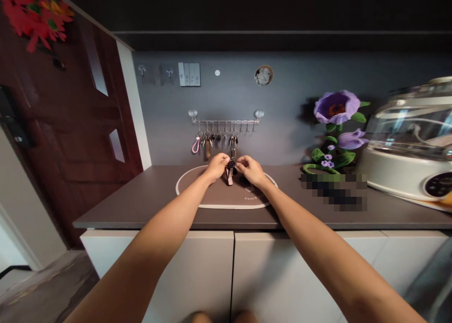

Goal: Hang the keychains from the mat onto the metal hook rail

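Observation:
A bunch of keys point(230, 176) with a dark fob and a pale pinkish tag hangs between my two hands, just over the oval brown mat point(212, 200). My left hand point(217, 167) pinches it from the left with thumb and forefinger. From the right side, the bent fingers of my right hand point(251, 170) close on the same bunch near its top. Beyond my hands, a clear hook rail point(226, 122) on the grey back wall carries several key rings, one with a pink loop point(196, 145) and one with a brown tag point(207, 149).
Purple artificial flowers point(337, 109) stand on the counter point(134, 196) to the right, beside a white appliance with a clear dome point(409, 163). A switch panel point(189, 74) and a round hole point(263, 75) are in the wall. The dark red door point(70, 139) is at left.

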A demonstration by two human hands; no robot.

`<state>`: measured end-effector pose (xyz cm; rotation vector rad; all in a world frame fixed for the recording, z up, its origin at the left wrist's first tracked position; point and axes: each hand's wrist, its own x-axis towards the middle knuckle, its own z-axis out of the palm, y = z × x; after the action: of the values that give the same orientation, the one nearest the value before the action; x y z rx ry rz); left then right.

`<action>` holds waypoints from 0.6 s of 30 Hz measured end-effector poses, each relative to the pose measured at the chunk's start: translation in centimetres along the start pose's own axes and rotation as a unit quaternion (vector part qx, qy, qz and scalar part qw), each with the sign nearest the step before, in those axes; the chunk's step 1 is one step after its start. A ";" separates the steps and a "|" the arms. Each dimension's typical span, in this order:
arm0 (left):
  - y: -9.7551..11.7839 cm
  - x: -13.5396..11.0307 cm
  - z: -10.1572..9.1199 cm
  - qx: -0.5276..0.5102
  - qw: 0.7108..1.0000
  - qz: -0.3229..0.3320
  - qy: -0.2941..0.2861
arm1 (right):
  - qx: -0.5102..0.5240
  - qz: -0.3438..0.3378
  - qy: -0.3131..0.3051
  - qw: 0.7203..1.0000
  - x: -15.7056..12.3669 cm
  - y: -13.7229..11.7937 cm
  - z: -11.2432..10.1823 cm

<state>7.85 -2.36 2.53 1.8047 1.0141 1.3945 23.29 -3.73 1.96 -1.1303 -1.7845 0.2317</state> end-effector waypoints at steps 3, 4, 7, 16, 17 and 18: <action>0.2 -0.1 0.0 -0.073 0.997 -0.024 -0.025 | 0.041 0.000 0.003 0.999 0.1 0.2 0.1; 0.3 -0.2 0.0 -0.089 0.995 -0.030 -0.031 | 0.055 -0.002 0.003 0.998 0.1 0.2 0.1; 0.6 -0.3 0.0 -0.118 0.991 -0.043 -0.037 | 0.081 -0.006 -0.009 0.997 0.2 0.1 0.0; 0.3 -0.1 0.0 -0.155 0.987 -0.032 -0.037 | 0.137 0.000 -0.009 0.990 0.3 -0.1 -0.1; 0.3 -0.1 0.0 -0.152 0.987 -0.028 -0.036 | 0.143 0.001 -0.006 0.990 0.3 -0.2 -0.2; 0.2 -0.1 0.0 -0.147 0.988 -0.024 -0.035 | 0.148 0.001 -0.001 0.989 0.4 -0.3 -0.2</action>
<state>7.91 -2.55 2.70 1.5889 0.7653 1.3622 23.28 -3.66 2.44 -0.9193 -1.6837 0.4833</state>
